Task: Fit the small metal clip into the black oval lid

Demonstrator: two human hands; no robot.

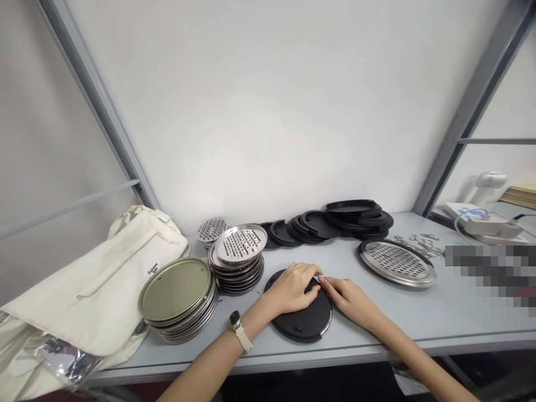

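Note:
A black round cover (302, 324) lies on the table in front of me, with a thin shiny edge showing along its right side. My left hand (293, 287) rests over its upper part, fingers bent and closed on the far right rim. From the right, my right hand (345, 298) meets it there, thumb and fingers pinched together. A small bright bit shows between the fingertips, too small to name. Left of the cover stands a stack of round metal grater plates (242, 244). Nearer me is a stack of round plates with an olive-green top plate (176, 290).
Several black round rims (320, 223) are heaped along the wall. A perforated metal plate with a black rim (397, 262) lies to the right, near small metal clips (421, 244). A cream bag (104, 279) covers the left end. A smaller grater plate (213, 229) sits behind.

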